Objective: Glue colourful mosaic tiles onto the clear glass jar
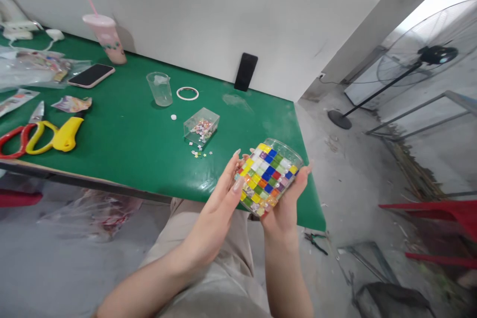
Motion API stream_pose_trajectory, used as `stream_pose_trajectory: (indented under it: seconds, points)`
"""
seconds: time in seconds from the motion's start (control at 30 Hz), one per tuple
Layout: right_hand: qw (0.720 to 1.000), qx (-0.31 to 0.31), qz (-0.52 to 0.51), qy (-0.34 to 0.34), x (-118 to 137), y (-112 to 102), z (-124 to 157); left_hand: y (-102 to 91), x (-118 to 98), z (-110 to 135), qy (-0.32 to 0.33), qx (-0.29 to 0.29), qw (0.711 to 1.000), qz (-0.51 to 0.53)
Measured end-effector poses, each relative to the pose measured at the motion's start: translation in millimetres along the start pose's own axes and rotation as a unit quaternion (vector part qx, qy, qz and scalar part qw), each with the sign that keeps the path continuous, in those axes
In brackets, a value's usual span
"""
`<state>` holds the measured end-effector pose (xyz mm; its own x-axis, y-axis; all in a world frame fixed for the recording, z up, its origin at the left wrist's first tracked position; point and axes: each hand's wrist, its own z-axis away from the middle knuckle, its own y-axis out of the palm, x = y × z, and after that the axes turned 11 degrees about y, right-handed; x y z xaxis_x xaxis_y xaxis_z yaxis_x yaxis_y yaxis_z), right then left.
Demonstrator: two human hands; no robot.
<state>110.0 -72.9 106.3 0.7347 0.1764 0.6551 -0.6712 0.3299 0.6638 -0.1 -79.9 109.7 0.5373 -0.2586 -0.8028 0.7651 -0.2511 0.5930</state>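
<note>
Both hands hold a clear cup [269, 171] covered in small coloured mosaic tiles, tilted above the front right part of the green table. My right hand [286, 201] grips it from below and along its right side. My left hand [224, 184] is closed against the left side, its thumb on the lower tiles near some small star shapes. Behind it, a clear plastic box [203, 126] contains small pastel pieces. Several loose tiny stars [197, 153] lie in front of that box.
On the green table [122, 144] stand a clear measuring cup [160, 90], a white ring [187, 93], a pink tumbler [108, 37] and a phone [92, 76]. Scissors [28, 131] and a yellow-handled tool [68, 133] lie left. A dark phone [246, 72] leans on the white panel.
</note>
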Motion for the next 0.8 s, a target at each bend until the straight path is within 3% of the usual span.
stream_pose_trajectory:
  seconds: [0.27,0.8]
  points:
    - [0.999,-0.032,0.005,-0.004,-1.3,1.2,-2.2,-2.4,2.1,-1.0,0.004,0.004,0.999,-0.051]
    - [1.0,-0.018,0.007,0.001,-0.7,-1.3,-4.7,-1.1,2.6,-0.3,0.026,0.017,0.998,-0.054]
